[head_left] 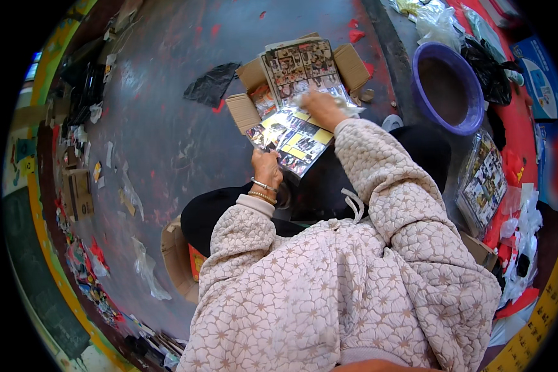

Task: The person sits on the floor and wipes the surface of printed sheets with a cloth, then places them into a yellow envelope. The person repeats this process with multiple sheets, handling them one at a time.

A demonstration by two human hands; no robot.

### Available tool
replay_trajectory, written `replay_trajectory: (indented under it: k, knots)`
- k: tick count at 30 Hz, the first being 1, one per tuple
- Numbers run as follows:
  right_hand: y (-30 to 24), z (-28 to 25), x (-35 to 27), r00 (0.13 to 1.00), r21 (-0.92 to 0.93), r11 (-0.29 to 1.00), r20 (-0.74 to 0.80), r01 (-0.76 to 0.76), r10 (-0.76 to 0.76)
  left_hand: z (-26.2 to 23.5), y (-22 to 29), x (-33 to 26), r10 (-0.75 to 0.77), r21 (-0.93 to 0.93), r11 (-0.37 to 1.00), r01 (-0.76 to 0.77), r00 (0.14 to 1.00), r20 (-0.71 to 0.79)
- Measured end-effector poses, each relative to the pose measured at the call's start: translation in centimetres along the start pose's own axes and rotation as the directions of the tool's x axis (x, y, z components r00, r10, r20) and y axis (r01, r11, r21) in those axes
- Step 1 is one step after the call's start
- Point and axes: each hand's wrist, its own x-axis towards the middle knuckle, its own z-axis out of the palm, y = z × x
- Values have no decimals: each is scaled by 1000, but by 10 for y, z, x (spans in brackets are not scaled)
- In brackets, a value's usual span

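Grasping one glossy sheet (pixel 301 139) by its edge, left fingers (pixel 273 157); right fingers (pixel 310 102), grip unclear; roomy floor (pixel 152 111) leftward.

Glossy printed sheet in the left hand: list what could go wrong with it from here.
The left hand holds the glossy printed sheet by its near-left edge, so it might crease there. The right hand, blurred near the far edge with crumpled white cloth-like material, could drag it askew. Its left corner sits close to a cardboard flap, which might snag it.
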Motion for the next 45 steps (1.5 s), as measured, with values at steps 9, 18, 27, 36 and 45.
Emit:
replay_trajectory:
  k: [9, 18, 27, 36, 45]
  knots:
    - [-22, -35, 31, 988, 189, 982, -147, -25, 54, 2, -6, 5, 76, 53, 996, -75, 997, -24]
    - [-2, 6, 17, 985, -17, 985, -12, -173, 173, 8, 11, -14, 162, 78, 984, -163, 987, 18]
    - [55, -118, 4, 542, 587, 455, -32, -670, 840, 24, 150, -35, 578, -151, 812, -563, 812, 78]
    - [3, -270, -24, 525, 726, 686, -602, 46, 602, 40, 212, -22, 709, -400, 689, -604, 674, 205]
    - [61, -205, -17, 664, -4, 892, -669, -452, 334, 27, 228, -21, 570, -354, 813, -462, 753, 328]
